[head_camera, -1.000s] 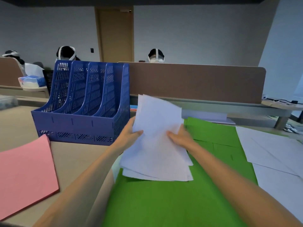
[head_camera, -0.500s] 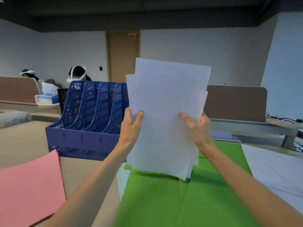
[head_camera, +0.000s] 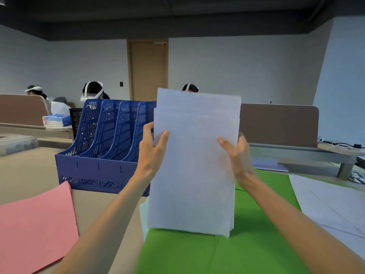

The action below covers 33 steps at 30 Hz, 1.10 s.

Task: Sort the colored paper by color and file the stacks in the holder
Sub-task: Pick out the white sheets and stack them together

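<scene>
I am seeing the upright white stack [head_camera: 194,165] hiding the blue holder's [head_camera: 98,153] right end and the fingers behind it — the tissue pack's [head_camera: 56,120] print is blurring past reading. The left hand [head_camera: 152,149] and right hand [head_camera: 240,155] are pinching the stack's side edges at mid-height, thumbs in front, its bottom edge down at the green paper [head_camera: 256,250].
</scene>
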### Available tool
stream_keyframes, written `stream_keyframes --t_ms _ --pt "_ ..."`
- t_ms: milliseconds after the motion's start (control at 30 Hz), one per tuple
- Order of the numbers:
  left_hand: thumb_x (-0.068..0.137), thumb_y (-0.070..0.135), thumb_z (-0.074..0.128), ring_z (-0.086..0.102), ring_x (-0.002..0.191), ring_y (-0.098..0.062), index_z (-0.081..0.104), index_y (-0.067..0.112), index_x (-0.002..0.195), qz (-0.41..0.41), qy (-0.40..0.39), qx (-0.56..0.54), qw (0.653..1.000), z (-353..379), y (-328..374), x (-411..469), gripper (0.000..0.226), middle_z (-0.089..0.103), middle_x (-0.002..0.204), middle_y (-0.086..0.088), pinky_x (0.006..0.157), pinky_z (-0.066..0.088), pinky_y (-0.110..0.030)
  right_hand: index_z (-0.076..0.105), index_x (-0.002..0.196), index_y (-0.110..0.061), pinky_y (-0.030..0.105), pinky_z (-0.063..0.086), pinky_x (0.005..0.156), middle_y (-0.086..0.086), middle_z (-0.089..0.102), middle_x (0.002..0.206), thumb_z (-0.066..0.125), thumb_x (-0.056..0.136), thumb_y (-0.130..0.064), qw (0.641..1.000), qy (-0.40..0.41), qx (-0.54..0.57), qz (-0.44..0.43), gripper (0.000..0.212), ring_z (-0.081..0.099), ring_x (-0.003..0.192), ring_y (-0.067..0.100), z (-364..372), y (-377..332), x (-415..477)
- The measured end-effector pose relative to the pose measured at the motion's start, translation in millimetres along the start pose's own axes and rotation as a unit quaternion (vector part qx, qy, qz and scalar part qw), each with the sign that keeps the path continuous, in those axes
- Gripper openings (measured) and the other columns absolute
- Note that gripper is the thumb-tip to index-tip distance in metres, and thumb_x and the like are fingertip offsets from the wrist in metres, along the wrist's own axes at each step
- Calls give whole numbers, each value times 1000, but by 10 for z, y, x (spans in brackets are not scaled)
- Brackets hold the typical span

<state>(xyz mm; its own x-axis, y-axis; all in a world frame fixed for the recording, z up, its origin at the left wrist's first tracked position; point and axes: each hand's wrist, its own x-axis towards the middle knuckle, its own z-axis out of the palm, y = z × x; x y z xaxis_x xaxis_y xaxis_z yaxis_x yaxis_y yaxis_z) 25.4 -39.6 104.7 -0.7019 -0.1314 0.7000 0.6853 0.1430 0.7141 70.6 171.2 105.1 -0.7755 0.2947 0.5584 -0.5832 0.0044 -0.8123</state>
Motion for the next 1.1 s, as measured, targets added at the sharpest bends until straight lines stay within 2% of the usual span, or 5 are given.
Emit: stream_keyframes --t_ms 200,400,600,767,1100 --pt "99 19 48 61 92 -6 50 16 115 -50 -35 -21 998 -45 -114 -93 17 62 104 10 77 50 -26 57 106 -10 25 56 62 9 70 104 65 88 -8 995 -25 -42 89 20 68 77 13 -27 246 -140" --pt "99 15 45 61 95 0 39 19 123 8 -11 -90 996 -45 180 69 25 58 108 13 83 53 -25 54 95 -18 27 54 65 -2 66 88 63 87 -2 998 53 -3 -22 20 62 73 11 67 -71 37" --pt "99 29 45 58 106 -1 45 21 128 -103 -70 10 992 -44 -427 -542 30 61 116 16 100 45 -37 68 96 -6 31 55 67 -2 75 79 67 65 -21 993 -4 -41 112 35 68 72 15 -11 412 -441" --pt "100 22 39 36 70 -12 41 9 96 -57 -79 -6 995 41 -240 -346 14 43 80 -1 64 32 -27 70 80 -11 25 54 56 -1 71 72 64 63 -20 994 2 -7 111 20 65 61 13 -38 176 -255" --pt "92 11 35 45 72 -15 48 12 106 -188 -93 79 975 -406 -295 -730 19 51 86 2 65 36 -32 48 73 -13 33 47 64 3 54 76 60 74 -9 982 -21 -121 145 13 52 74 21 291 195 -513"
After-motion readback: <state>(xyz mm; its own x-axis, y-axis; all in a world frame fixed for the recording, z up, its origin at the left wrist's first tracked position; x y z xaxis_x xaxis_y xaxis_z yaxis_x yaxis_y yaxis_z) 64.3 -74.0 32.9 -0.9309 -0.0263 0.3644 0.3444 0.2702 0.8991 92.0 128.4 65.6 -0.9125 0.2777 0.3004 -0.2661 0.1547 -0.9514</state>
